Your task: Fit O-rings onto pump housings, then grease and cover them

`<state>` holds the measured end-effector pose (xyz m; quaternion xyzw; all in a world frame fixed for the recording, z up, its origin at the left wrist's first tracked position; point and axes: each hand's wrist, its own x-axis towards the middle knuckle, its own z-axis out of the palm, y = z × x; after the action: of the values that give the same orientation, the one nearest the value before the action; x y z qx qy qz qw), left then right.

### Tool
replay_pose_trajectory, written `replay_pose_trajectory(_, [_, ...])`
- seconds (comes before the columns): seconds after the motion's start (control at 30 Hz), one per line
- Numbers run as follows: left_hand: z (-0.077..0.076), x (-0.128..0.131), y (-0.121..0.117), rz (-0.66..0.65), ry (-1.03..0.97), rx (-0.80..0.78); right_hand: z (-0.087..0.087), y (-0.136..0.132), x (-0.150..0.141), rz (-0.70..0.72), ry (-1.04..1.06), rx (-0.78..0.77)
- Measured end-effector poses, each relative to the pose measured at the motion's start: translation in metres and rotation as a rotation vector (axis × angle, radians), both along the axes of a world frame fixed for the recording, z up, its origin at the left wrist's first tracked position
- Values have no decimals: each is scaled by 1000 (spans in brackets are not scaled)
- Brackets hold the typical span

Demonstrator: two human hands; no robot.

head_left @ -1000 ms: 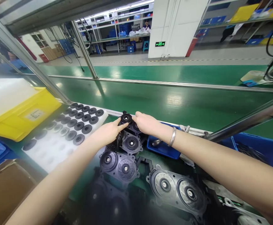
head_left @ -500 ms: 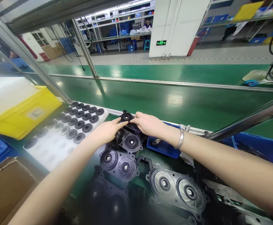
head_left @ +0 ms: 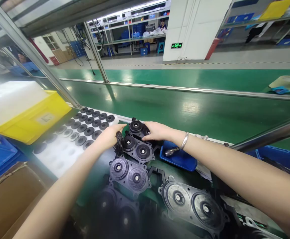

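Note:
My left hand (head_left: 110, 136) is closed around a bunch of thin black rings (head_left: 119, 142), its index finger stretched out beside the farthest housing. That black housing (head_left: 136, 126) has two round recesses and lies at the back of the bench. My right hand (head_left: 157, 130) grips its right end, thumb on the near side, covering part of the right recess. Just in front lies a second double-round housing (head_left: 136, 150), and nearer still a greyer housing (head_left: 128, 176). Another grey housing (head_left: 192, 207) lies to the right. The nearest parts are blurred.
Black round discs stand in rows on a white foam tray (head_left: 62, 156) at left, beside a yellow bin (head_left: 30, 119) and a cardboard box (head_left: 13, 202). A blue tray (head_left: 182, 162) holding a metal-and-dark tool (head_left: 172, 151) sits right of the housings. A metal rail runs along the back.
Both hands' fingertips were on the far housing's left recess. My left hand has drawn back left with the rings; my right has shifted to the housing's right end. The view has turned slightly.

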<state>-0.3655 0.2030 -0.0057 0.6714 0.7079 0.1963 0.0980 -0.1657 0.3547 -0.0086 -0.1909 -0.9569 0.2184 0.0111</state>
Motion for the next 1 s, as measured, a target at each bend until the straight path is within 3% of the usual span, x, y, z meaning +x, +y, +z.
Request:
replay_pose_trajectory(0.23, [-3,0,-6,-8,10,32,2,-2,-13,70,62,85])
replay_pose_trajectory(0.57, [-28,0,-11,-143,118,35,-2,-41,4,124,125,303])
replay_pose_trajectory(0.73, [-27,1,-13,-172,169,27,-4,-49,10,179,126,384])
replay_pose_trajectory(1.0, [-23,3,-12,-172,181,-14,-11,-50,5,104,124,370])
